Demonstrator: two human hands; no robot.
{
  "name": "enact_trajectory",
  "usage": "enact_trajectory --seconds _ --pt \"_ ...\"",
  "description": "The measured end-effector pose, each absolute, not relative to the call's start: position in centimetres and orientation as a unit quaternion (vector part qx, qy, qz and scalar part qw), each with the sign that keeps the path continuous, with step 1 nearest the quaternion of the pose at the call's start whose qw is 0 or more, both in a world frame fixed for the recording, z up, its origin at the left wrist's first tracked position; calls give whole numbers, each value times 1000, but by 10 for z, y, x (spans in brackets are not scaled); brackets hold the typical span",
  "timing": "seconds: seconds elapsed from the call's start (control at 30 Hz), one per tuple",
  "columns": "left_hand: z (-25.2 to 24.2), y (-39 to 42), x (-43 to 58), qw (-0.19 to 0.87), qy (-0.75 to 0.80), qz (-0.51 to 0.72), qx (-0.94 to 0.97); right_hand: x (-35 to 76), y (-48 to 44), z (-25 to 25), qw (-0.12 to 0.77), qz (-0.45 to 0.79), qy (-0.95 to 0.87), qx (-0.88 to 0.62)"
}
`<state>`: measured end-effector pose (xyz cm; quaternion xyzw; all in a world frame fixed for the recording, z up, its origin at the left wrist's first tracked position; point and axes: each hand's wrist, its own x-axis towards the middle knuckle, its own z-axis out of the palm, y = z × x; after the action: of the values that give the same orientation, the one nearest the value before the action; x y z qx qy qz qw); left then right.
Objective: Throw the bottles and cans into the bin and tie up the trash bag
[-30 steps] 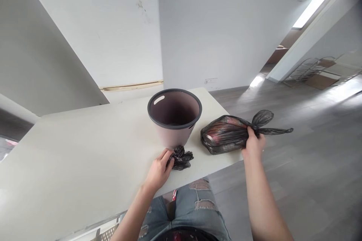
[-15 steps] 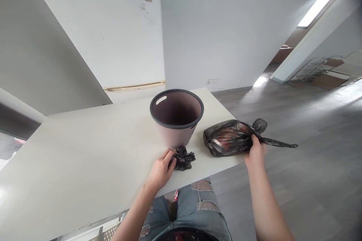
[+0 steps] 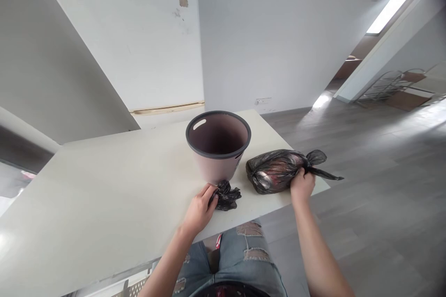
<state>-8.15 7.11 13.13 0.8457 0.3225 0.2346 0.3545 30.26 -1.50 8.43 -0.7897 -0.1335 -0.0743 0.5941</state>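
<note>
A pink bin (image 3: 218, 148) with a dark rim stands empty on the white table (image 3: 104, 195). My left hand (image 3: 200, 209) is closed on a small crumpled black plastic bag (image 3: 228, 196) lying at the bin's foot. To the right, a full, knotted black rubbish bag (image 3: 273, 171) lies on its side near the table's right edge. My right hand (image 3: 302, 184) grips it at the knotted neck, whose loose ends stick out past the table edge.
White walls and a white cabinet with peeling paint (image 3: 139, 41) stand behind the table. Grey wood floor (image 3: 376, 195) spreads to the right, with a wire rack (image 3: 386, 86) far off. My knees in torn jeans (image 3: 244, 250) show below the table edge.
My right hand has lowered the full bag and drawn it left, further onto the table. My left hand has stayed on the crumpled bag.
</note>
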Motion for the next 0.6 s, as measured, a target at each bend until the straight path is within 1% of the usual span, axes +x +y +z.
enact_trajectory --seconds 0.2,0.43,0.5,0.6 --pt "132 70 -82 359 321 237 844 296 -6 92 585 -85 -141 -795" --pt "136 71 -83 391 314 266 823 286 -20 100 629 -102 -87 -766" --pt "138 68 -83 406 321 293 804 279 -26 110 645 -156 -85 -743" --pt "138 54 -85 437 376 337 745 256 -42 137 648 -296 -140 -688"
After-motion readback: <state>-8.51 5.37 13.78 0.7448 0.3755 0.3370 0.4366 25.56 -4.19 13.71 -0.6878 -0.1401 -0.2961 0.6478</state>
